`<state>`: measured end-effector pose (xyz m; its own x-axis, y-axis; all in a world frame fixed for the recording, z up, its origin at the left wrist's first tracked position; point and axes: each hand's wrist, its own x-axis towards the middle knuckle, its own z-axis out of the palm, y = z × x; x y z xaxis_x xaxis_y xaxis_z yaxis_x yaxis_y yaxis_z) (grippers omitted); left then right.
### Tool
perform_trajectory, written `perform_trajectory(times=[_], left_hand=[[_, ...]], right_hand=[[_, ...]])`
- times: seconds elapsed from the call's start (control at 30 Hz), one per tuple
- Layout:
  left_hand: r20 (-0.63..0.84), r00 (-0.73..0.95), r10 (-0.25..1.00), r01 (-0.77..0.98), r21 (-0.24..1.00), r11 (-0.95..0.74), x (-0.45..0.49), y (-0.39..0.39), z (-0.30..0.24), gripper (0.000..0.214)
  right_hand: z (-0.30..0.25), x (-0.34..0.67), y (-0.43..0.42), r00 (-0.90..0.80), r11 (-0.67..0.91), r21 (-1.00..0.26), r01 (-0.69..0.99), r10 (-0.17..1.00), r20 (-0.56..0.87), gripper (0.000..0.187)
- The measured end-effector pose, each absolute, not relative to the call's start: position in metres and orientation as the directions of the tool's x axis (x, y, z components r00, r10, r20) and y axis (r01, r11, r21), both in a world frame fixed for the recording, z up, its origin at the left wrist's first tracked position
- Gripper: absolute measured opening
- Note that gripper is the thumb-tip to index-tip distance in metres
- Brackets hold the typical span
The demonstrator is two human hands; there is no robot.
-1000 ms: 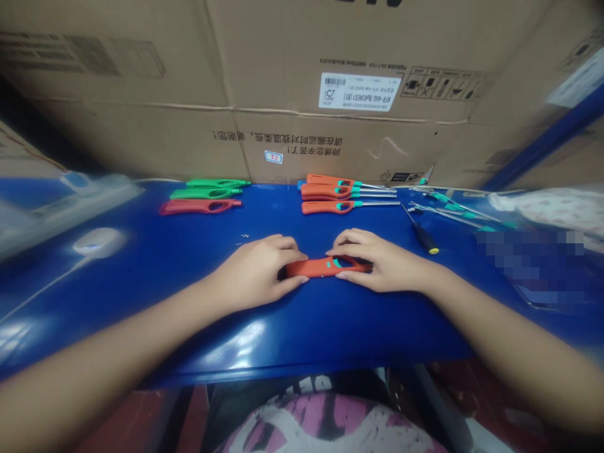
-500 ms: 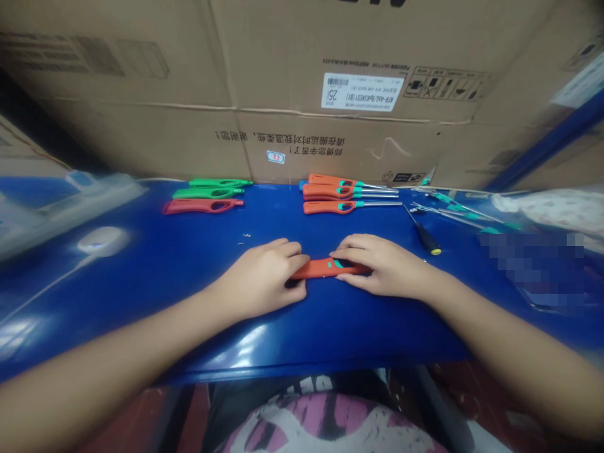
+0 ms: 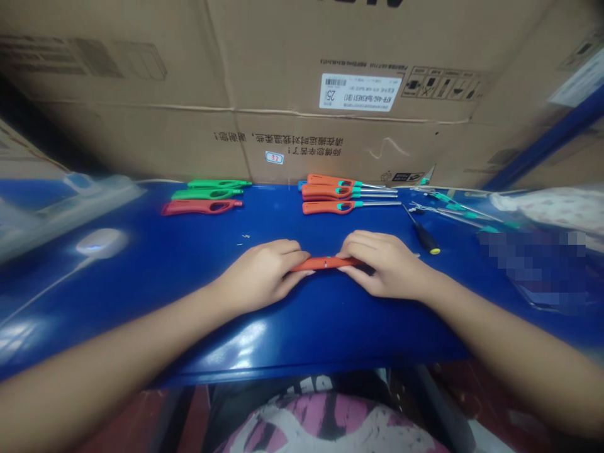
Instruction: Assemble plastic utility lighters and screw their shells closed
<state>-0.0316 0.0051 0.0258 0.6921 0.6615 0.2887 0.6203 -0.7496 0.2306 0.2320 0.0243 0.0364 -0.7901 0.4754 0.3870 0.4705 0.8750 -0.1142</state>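
Observation:
Both my hands grip one orange lighter handle point(image 3: 323, 263) that lies across the middle of the blue table point(image 3: 189, 264). My left hand point(image 3: 262, 272) pinches its left end, fingers closed round it. Over the right end my right hand point(image 3: 384, 263) is closed, hiding that part. The handle is turned on its narrow edge, so only a thin orange strip shows between the hands.
Three finished orange lighters point(image 3: 346, 194) lie at the back centre. Green and red handle shells point(image 3: 207, 195) lie back left. A screwdriver point(image 3: 422, 234) and several metal rods point(image 3: 460, 211) are on the right. Cardboard boxes point(image 3: 302, 94) wall off the back. A white round device point(image 3: 99, 241) sits left.
The handle has rolled from lying flat, with its teal trigger showing, onto its narrow edge. Both hands stayed in place on its ends.

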Motion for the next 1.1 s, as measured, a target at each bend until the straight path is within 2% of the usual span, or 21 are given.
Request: perform_trajectory(times=[0.3, 0.53, 0.67, 0.8, 0.9, 0.97, 1.1], left_hand=[[0.341, 0.675, 0.654, 0.601, 0.259, -0.756, -0.035, 0.01, 0.031, 0.028], [0.393, 0.635, 0.665, 0.597, 0.298, -0.745, -0.039, 0.012, 0.034, 0.026], [0.497, 0.597, 0.63, 0.573, 0.286, -0.768, -0.041, 0.015, 0.03, 0.027], [0.617, 0.503, 0.605, 0.551, 0.31, -0.775, -0.044, 0.019, 0.029, 0.029], [0.62, 0.495, 0.609, 0.509, 0.361, -0.782, -0.042, 0.015, 0.033, 0.022], [0.582, 0.484, 0.654, 0.5, 0.43, -0.752, -0.039, 0.011, 0.038, 0.02], [0.371, 0.408, 0.834, 0.492, 0.68, -0.544, -0.033, 0.004, 0.043, 0.03]], right_hand=[[0.032, 0.234, 0.033, -0.698, 0.825, -0.257, 0.503, 0.564, 0.443, 0.012], [0.037, 0.247, 0.036, -0.618, 0.777, -0.26, 0.573, 0.618, 0.485, 0.012], [0.04, 0.249, 0.035, -0.605, 0.765, -0.231, 0.601, 0.624, 0.495, 0.013], [0.041, 0.251, 0.036, -0.571, 0.749, -0.3, 0.591, 0.651, 0.5, 0.013], [0.042, 0.252, 0.037, -0.566, 0.754, -0.328, 0.569, 0.649, 0.509, 0.011], [0.043, 0.252, 0.036, -0.574, 0.763, -0.311, 0.567, 0.637, 0.514, 0.011], [0.044, 0.248, 0.033, -0.577, 0.74, -0.282, 0.611, 0.66, 0.482, 0.016]])
